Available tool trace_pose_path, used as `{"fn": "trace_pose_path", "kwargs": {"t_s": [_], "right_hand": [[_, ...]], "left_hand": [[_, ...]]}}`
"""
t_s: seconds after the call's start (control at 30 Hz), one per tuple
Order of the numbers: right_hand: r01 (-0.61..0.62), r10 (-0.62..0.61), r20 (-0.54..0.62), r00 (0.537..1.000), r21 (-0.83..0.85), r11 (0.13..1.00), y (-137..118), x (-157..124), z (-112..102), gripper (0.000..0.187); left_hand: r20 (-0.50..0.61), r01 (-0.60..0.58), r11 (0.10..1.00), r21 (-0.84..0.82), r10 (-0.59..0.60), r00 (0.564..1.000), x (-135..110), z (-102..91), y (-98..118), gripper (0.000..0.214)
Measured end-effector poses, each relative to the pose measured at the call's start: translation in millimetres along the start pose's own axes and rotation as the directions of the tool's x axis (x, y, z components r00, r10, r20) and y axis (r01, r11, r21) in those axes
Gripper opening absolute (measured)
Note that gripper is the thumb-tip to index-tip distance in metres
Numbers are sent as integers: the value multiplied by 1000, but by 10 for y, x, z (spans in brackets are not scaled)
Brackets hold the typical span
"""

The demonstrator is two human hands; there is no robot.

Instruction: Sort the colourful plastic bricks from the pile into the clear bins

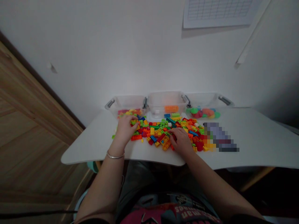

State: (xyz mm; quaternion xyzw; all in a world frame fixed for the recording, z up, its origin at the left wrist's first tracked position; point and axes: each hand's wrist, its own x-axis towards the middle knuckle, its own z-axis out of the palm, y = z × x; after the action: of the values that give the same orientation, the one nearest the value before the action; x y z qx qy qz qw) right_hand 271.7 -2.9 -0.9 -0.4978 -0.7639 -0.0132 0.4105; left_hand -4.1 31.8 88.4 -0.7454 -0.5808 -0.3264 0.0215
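Pale wall [112, 56] rises behind a white table [88, 149], with a printed sheet [217, 14] high at 1 o'clock. From the head camera, the brick pile [152, 131] is spread along a 9-to-3 line beneath and between both hands. A red brick [161, 137] lies at about 9 o'clock from the right hand [181, 140], the nearer one, its long axis roughly 7 to 1; a yellow-orange brick [165, 143] crowds it on that hand's side. The right fingers are bent and close together, tips among the bricks; I cannot tell whether they grip one. The left hand [126, 129] is half curled, thumb parted from fingers, at the pile's 9 o'clock end, any hold unclear. Left bin [127, 101], centre bin [163, 99] and right bin [203, 99] stand at 11, 12 and 1; a pixelated object [218, 133] lies at 3.
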Motion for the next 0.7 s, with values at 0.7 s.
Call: {"fn": "trace_pose_path", "kwargs": {"t_s": [0.7], "right_hand": [[-4, 4, 6, 1000, -7, 1000, -37, 3, -15, 23]], "left_hand": [[381, -22, 918, 395, -142, 913, -689, 267, 319, 27]]}}
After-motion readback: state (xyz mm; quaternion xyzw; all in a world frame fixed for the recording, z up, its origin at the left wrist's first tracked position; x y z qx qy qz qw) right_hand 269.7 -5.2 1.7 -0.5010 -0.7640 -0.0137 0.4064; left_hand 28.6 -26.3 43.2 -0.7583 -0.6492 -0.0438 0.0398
